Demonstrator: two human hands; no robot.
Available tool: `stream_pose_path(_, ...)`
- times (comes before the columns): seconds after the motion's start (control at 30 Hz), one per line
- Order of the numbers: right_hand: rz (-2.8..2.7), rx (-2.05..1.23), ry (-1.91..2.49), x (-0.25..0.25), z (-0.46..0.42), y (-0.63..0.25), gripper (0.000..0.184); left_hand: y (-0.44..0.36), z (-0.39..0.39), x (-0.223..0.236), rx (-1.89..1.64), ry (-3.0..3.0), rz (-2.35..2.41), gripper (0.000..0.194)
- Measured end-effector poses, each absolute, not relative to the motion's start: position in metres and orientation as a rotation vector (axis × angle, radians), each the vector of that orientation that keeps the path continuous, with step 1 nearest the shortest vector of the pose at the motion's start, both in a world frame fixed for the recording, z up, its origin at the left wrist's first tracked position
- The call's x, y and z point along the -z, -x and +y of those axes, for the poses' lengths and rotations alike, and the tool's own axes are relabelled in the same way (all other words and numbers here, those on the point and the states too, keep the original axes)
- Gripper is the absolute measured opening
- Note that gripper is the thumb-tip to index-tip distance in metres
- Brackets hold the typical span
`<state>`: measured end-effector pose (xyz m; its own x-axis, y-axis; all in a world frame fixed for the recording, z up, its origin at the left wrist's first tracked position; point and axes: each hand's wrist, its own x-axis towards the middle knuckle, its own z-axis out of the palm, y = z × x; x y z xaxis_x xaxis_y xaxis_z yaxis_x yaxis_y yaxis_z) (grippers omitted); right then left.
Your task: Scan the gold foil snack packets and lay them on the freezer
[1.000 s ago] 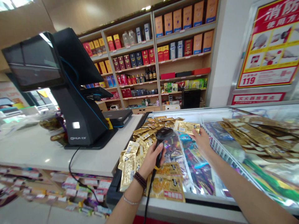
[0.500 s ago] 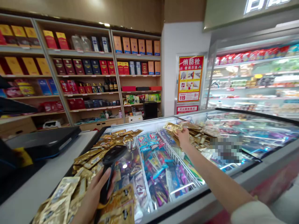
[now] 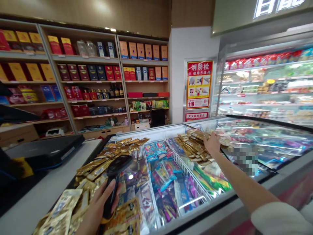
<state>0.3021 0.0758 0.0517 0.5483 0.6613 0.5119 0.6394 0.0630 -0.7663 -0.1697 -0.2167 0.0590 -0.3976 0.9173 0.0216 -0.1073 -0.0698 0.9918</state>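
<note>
My left hand (image 3: 97, 209) is wrapped round the handle of a black barcode scanner (image 3: 116, 169) at the lower left, above a spread of gold snack packets (image 3: 97, 166) on the freezer lid. My right hand (image 3: 212, 143) reaches far out over the glass lid onto a second heap of gold packets (image 3: 193, 147); its fingers rest on the heap, and whether they grip one is hidden.
A glass-topped chest freezer (image 3: 171, 182) holds coloured ice-cream wrappers under a white wire divider. A white counter (image 3: 41, 192) with a black till device lies at left. Shelves of boxed goods line the back wall; an open chiller stands at right.
The view swung right, away from the till screen. My right hand carried a gold packet from the left pile across to the right heap and now rests on it. My left hand still holds the scanner.
</note>
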Motion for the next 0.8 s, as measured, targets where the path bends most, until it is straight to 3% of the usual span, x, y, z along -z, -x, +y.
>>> stream_pose_path(0.33,-1.297,-0.003,1.484,-0.058,0.066,-0.233,0.042,0.181,-0.218,-0.063,-1.693,-1.093,1.275,0.076)
stream_pose_path(0.53,-1.433,-0.291,1.172,-0.023,0.070,-0.094,0.042,0.186,-0.212,-0.062,-1.912,-0.992,1.213,0.081)
stream_pose_path(0.7,-1.734,-0.702,0.863,0.013,0.022,0.042,0.040,0.192,-0.208,-0.057,-1.942,-0.993,1.207,0.082)
stream_pose_path(0.8,-1.946,-0.714,0.631,0.015,-0.005,0.091,0.038,0.194,-0.206,-0.054,-1.967,-0.982,1.198,0.080)
